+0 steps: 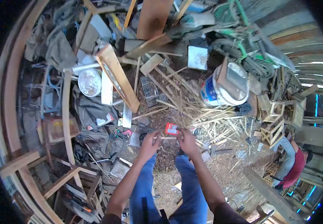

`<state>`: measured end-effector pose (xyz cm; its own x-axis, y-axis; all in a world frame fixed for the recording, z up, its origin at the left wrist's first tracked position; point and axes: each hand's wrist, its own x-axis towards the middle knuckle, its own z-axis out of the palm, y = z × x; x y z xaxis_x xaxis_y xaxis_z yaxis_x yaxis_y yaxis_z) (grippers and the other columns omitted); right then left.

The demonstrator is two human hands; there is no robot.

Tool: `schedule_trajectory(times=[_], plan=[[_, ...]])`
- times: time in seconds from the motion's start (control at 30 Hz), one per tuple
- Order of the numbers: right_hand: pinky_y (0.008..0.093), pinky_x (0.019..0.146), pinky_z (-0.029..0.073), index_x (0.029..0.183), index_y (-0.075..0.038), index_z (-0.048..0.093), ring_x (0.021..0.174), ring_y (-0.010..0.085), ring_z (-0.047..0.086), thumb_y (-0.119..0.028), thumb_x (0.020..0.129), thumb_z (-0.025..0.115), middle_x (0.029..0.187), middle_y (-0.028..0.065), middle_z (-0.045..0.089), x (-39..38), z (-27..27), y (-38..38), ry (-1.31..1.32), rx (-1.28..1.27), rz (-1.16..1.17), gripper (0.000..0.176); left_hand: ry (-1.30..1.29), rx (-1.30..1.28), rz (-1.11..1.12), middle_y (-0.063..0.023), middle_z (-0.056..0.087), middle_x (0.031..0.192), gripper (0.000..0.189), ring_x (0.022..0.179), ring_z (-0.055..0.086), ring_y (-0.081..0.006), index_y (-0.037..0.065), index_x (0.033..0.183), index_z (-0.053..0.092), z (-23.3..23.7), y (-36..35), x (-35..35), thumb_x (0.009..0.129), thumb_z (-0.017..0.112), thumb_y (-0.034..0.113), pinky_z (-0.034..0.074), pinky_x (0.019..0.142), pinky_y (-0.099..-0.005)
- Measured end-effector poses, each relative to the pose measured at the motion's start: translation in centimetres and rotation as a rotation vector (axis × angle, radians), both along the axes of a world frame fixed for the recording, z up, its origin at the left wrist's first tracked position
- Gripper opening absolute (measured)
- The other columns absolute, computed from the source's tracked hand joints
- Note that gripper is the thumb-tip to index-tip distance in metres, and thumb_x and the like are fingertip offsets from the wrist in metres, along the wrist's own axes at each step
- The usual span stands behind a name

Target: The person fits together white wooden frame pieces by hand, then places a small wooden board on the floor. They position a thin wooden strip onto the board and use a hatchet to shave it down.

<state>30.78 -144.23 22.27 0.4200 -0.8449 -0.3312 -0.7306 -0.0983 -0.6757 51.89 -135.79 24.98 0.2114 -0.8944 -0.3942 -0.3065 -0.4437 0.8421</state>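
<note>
Left hand [149, 143] and right hand [187, 142] are seen close together above the knees, with a thin wooden strip [168, 138] spanned level between them.

Left grip: fingers curled shut, thumb on top, closed on the strip's left end.
Right grip: likewise closed on the right end. The fingertips are hidden behind the back of the hand, so the exact pinch cannot be made out.
Only the short middle run between the two grips is exposed.

A small red box [171, 129] is noted just beyond the grips, past the strip's middle; whether it is touched cannot be told. Further beyond the right grip a blue and white bucket [221, 89] stands, with loose wooden slivers [206, 119] heaped on the floor between it and the hands. Beyond the left grip a slanted board [118, 76] and a white tub [89, 82] are recorded. Well off to the right of the right grip another person [292, 164] is seen near small wooden crates [273, 123].

Handling, judged: the strip is taken to be very light, dry and stiff over its short length, but easily snapped if bent or squeezed mid-span. Splinters are likely. It is best held near both ends with a light pinch, the middle left free
</note>
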Motion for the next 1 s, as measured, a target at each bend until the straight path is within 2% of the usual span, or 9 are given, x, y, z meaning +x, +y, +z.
schedule_trajectory(times=[0.13, 0.23, 0.4, 0.5, 0.67, 0.73, 0.77, 0.9, 1.0], plan=[[0.0487, 0.097, 0.048, 0.127, -0.005, 0.065, 0.112, 0.0447, 0.061, -0.020, 0.094, 0.065, 0.123, 0.0243, 0.064, 1.3, -11.1, -3.5, 0.006, 0.061, 0.023, 0.036, 0.025, -0.008, 0.021, -0.0226, 0.066, 0.122, 0.037, 0.118, 0.061, -0.0397, 0.003, 0.132, 0.060, -9.0, -1.2, -0.4, 0.097, 0.064, 0.016, 0.046, 0.103, -0.0436], [0.0517, 0.094, 0.050, 0.129, -0.002, 0.061, 0.110, 0.0446, 0.060, -0.010, 0.086, 0.067, 0.115, 0.0246, 0.065, 1.5, -18.7, -5.9, -0.058, -0.065, -0.023, 0.044, -0.103, -0.075, -0.087, -0.0234, 0.066, 0.121, 0.037, 0.117, 0.061, -0.0419, 0.003, 0.131, 0.061, -16.9, -2.8, 0.2, 0.096, 0.064, 0.015, 0.047, 0.103, -0.0445], [0.0527, 0.096, 0.049, 0.134, 0.001, 0.055, 0.108, 0.0453, 0.062, -0.017, 0.092, 0.063, 0.118, 0.0278, 0.063, 2.3, -34.0, -9.0, 0.001, -0.128, 0.011, 0.046, -0.273, -0.294, -0.117, -0.0229, 0.067, 0.119, 0.037, 0.113, 0.062, -0.0428, 0.003, 0.130, 0.060, -25.8, -9.1, 1.3, 0.095, 0.064, 0.015, 0.047, 0.101, -0.0486], [0.0562, 0.100, 0.042, 0.137, -0.005, 0.055, 0.108, 0.0381, 0.064, -0.019, 0.091, 0.065, 0.113, 0.0208, 0.067, 3.7, -41.1, -8.8, 0.336, -0.421, 0.024, 0.050, -0.433, -0.276, -0.212, -0.0203, 0.064, 0.123, 0.039, 0.119, 0.058, -0.0388, 0.003, 0.133, 0.058, -27.9, -12.6, 0.9, 0.096, 0.062, 0.018, 0.044, 0.104, -0.0479], [0.0523, 0.099, 0.041, 0.131, -0.003, 0.059, 0.111, 0.0366, 0.064, -0.011, 0.091, 0.062, 0.112, 0.0199, 0.068, 2.1, -36.0, -10.1, 0.252, -0.236, -0.018, 0.040, -0.412, -0.438, -0.356, -0.0228, 0.062, 0.129, 0.040, 0.123, 0.056, -0.0405, 0.001, 0.132, 0.058, -24.9, -15.1, -0.9, 0.098, 0.062, 0.021, 0.042, 0.108, -0.0482], [0.0515, 0.100, 0.041, 0.130, -0.003, 0.060, 0.112, 0.0364, 0.064, -0.009, 0.091, 0.059, 0.113, 0.0205, 0.068, 1.1, -34.0, -11.7, 0.306, -0.407, 0.151, 0.039, -0.341, -0.359, -0.427, -0.0201, 0.060, 0.132, 0.039, 0.126, 0.054, -0.0385, 0.002, 0.133, 0.058, -22.5, -14.3, 0.0, 0.098, 0.062, 0.021, 0.040, 0.109, -0.0478], [0.0489, 0.094, 0.040, 0.130, -0.004, 0.060, 0.103, 0.0355, 0.066, 0.001, 0.084, 0.056, 0.109, 0.0209, 0.068, 0.1, -33.2, -12.5, 0.304, -0.478, 0.186, 0.046, -0.359, -0.378, -0.463, -0.0177, 0.060, 0.133, 0.039, 0.126, 0.053, -0.0368, 0.004, 0.133, 0.058, -22.0, -13.9, 0.7, 0.098, 0.062, 0.020, 0.039, 0.110, -0.0474], [0.0511, 0.098, 0.038, 0.136, -0.004, 0.055, 0.108, 0.0361, 0.064, -0.005, 0.089, 0.056, 0.113, 0.0202, 0.066, -2.2, -30.8, -14.0, 0.298, -0.538, 0.306, 0.048, -0.599, -0.504, -0.403, -0.0161, 0.059, 0.134, 0.039, 0.128, 0.053, -0.0343, 0.005, 0.134, 0.058, -21.0, -14.5, 1.3, 0.099, 0.061, 0.021, 0.035, 0.113, -0.0484], [0.0518, 0.106, 0.039, 0.139, -0.001, 0.053, 0.115, 0.0312, 0.064, -0.012, 0.091, 0.063, 0.116, 0.0214, 0.067, -1.6, -30.4, -14.7, 0.255, -0.489, 0.155, 0.051, -0.451, -0.544, -0.314, -0.0157, 0.060, 0.133, 0.038, 0.128, 0.053, -0.0335, 0.005, 0.134, 0.058, -21.0, -15.9, 0.4, 0.099, 0.060, 0.022, 0.034, 0.113, -0.0484]])
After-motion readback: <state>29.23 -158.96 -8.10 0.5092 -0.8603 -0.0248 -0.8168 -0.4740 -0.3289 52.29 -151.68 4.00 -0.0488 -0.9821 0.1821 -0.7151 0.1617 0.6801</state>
